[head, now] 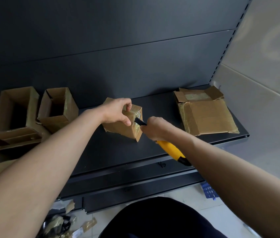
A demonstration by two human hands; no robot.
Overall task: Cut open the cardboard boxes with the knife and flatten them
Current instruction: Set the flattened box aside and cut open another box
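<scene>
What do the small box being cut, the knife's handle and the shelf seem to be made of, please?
Small box: brown cardboard, matte, with glossy tape glinting along its seams. Knife handle: likely smooth yellow plastic, black at the end. Shelf: apparently dark painted metal, judging by its thin folded edge.

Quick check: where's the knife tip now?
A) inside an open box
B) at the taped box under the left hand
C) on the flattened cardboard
B: the right hand holds the yellow knife with its black tip against the small taped box, which the left hand grips.
</scene>
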